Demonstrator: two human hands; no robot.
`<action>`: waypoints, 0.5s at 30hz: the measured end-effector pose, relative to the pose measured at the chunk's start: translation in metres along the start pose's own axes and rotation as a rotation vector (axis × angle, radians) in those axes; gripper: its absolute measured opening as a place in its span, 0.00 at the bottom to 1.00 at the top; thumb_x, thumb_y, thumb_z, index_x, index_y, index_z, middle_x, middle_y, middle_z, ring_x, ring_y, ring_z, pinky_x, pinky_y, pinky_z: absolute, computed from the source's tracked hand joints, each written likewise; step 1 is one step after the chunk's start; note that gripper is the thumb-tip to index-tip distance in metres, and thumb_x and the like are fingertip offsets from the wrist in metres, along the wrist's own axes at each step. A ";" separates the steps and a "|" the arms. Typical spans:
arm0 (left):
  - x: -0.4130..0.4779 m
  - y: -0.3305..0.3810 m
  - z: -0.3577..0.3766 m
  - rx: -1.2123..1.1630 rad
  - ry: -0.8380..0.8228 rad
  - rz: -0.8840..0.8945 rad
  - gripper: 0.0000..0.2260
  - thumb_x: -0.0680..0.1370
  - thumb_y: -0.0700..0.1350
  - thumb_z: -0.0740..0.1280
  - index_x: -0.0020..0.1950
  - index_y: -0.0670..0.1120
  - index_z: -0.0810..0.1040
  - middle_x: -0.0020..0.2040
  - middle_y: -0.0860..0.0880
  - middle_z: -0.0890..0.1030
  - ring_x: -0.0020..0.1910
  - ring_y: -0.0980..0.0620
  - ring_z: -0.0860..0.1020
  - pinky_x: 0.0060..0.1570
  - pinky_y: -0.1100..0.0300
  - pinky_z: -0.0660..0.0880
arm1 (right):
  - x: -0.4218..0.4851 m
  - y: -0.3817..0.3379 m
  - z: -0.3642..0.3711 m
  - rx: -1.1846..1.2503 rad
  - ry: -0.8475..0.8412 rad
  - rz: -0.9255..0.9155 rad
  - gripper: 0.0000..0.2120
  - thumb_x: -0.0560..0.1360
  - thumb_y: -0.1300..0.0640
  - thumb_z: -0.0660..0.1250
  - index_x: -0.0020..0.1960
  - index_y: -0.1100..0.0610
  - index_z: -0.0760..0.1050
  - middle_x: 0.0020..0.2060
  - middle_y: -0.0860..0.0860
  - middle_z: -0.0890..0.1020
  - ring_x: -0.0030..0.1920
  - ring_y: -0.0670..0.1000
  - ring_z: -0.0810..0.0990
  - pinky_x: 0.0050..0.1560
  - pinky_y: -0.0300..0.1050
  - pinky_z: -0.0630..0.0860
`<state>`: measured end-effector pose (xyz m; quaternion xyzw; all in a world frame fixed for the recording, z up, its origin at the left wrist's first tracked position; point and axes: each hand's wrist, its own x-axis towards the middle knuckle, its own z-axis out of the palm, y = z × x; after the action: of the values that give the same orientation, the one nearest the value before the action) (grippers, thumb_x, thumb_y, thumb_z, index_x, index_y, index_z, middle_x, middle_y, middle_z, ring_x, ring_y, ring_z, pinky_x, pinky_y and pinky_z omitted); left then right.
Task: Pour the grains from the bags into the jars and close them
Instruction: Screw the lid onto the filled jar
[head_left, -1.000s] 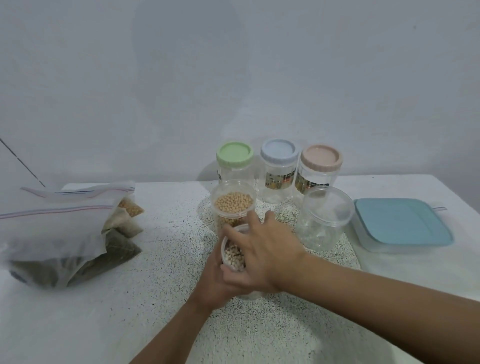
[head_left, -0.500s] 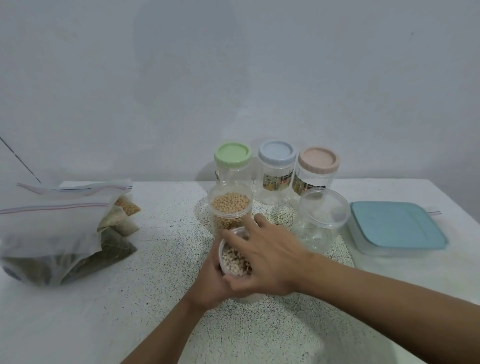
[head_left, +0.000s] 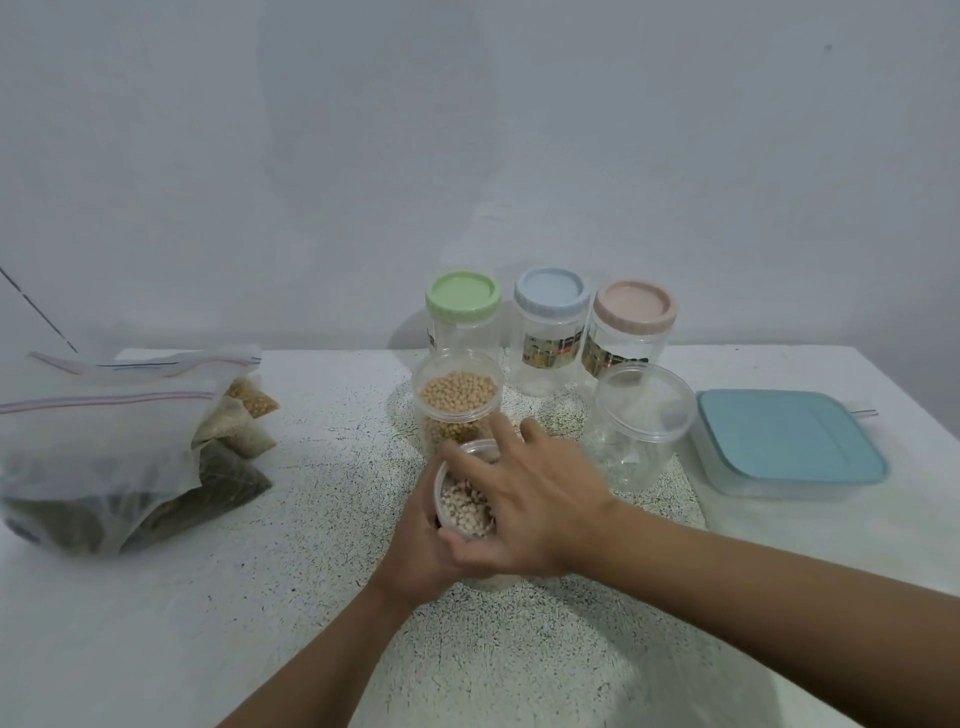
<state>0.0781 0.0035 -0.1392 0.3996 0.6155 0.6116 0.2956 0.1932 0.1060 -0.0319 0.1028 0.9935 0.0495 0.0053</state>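
At lower centre of the frame, the left hand (head_left: 415, 551) was wrapped round the side of a small clear jar (head_left: 464, 512) of pale speckled beans. The right hand (head_left: 530, 499) lay over its mouth, fingers and thumb curled on the rim. Just behind on the speckled tabletop (head_left: 322, 467) stood a jar of soybeans (head_left: 457, 402) and an empty wide jar (head_left: 641, 421), then a green-lidded jar (head_left: 463, 312), a blue-lidded jar (head_left: 552, 312) and a pink-lidded jar (head_left: 635, 322), all empty, while a zip bag (head_left: 104, 441) of grain packets lay at left and a blue-lidded box (head_left: 789, 441) at right.
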 end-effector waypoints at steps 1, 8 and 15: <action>0.001 0.001 -0.001 0.022 0.019 -0.001 0.37 0.68 0.42 0.81 0.73 0.42 0.67 0.66 0.49 0.80 0.67 0.50 0.78 0.63 0.57 0.78 | -0.001 -0.005 -0.002 -0.008 -0.032 0.044 0.42 0.75 0.23 0.42 0.80 0.48 0.45 0.72 0.66 0.64 0.56 0.64 0.76 0.40 0.49 0.73; -0.005 0.004 0.019 0.073 0.100 0.064 0.41 0.66 0.39 0.83 0.74 0.47 0.67 0.64 0.52 0.80 0.64 0.55 0.79 0.60 0.63 0.77 | 0.005 -0.023 -0.008 0.028 -0.102 0.346 0.44 0.77 0.25 0.43 0.79 0.57 0.52 0.58 0.63 0.69 0.45 0.58 0.73 0.37 0.48 0.71; -0.007 -0.006 0.004 0.052 -0.076 -0.050 0.48 0.59 0.44 0.86 0.74 0.49 0.64 0.63 0.43 0.80 0.64 0.43 0.80 0.60 0.45 0.80 | -0.004 -0.008 -0.032 -0.041 -0.217 0.290 0.56 0.65 0.17 0.40 0.68 0.62 0.68 0.45 0.56 0.77 0.41 0.54 0.79 0.39 0.47 0.76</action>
<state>0.0842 -0.0003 -0.1467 0.4145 0.6294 0.5721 0.3237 0.1953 0.0945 -0.0013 0.2496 0.9606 0.0589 0.1073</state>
